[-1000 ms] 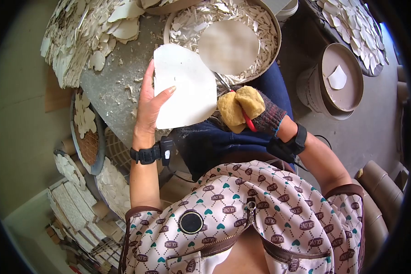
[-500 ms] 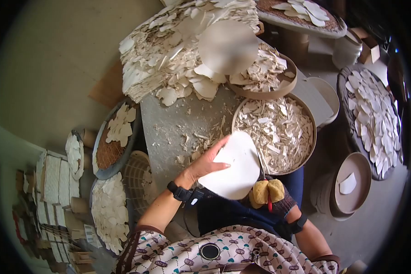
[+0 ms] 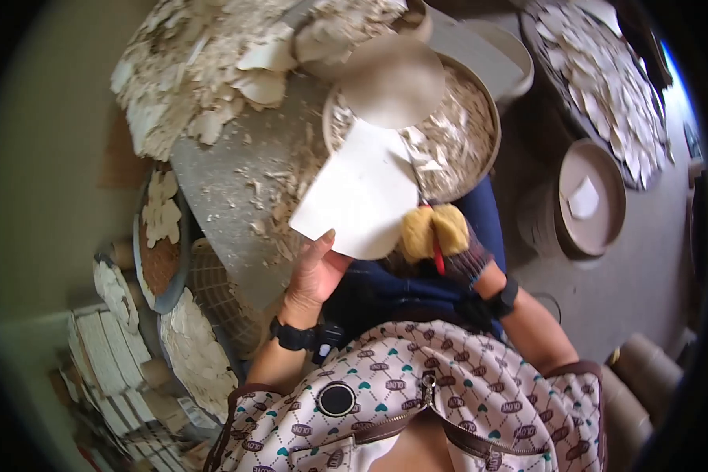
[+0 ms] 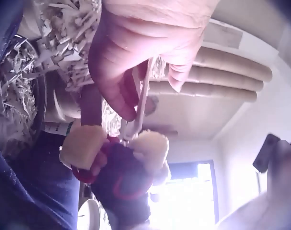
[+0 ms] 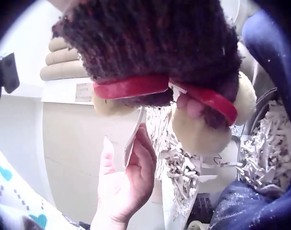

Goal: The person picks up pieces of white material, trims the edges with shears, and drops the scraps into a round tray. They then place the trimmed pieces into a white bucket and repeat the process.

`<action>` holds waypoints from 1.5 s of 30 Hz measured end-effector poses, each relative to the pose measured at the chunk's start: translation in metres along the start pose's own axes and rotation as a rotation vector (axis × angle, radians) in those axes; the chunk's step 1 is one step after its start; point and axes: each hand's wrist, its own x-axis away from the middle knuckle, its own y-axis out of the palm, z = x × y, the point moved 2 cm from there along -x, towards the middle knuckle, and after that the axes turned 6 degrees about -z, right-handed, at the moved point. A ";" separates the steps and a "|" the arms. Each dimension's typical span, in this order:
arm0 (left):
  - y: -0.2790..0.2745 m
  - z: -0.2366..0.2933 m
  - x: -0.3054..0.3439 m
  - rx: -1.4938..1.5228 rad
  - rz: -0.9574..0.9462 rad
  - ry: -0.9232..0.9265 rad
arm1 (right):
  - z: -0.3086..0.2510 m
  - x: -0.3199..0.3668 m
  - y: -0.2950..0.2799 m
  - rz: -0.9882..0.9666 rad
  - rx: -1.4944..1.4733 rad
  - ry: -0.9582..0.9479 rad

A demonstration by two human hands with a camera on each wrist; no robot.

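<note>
A thin, flat white sheet (image 3: pixel 362 197) with cut edges is tilted above the person's lap. The bare left hand (image 3: pixel 316 271) pinches its lower left edge, thumb on the near face and fingers behind. The gloved right hand (image 3: pixel 472 258) grips a pair of scissors with red handles (image 5: pixel 131 87). Yellow foam pads (image 5: pixel 201 136) wrap the fingers by those handles. The scissor blades point away from the body along the sheet's right edge. From the left wrist view, the sheet (image 4: pixel 144 98) appears edge-on between thumb and fingers.
A round tub (image 3: pixel 495 141) full of white offcuts stands beyond the sheet. Stacked white pieces (image 3: pixel 189 71) cover the far left of the grey table (image 3: pixel 212 177). To the right are a bucket (image 3: pixel 594 232) with one piece on top and a round tray of pieces (image 3: pixel 590 86).
The left hand has shifted from the sheet's left side to its lower edge, and the sheet has turned. The right hand keeps hold of the scissors. The head view has swung about.
</note>
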 end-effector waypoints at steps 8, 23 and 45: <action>0.002 -0.024 -0.002 -0.224 0.313 0.105 | -0.001 0.000 0.006 -0.062 0.017 -0.005; -0.019 -0.014 0.008 -0.326 0.253 0.099 | -0.022 -0.005 0.016 0.057 0.419 -0.205; -0.034 0.013 0.012 -0.339 0.170 -0.044 | 0.004 0.003 0.016 -0.003 0.279 -0.137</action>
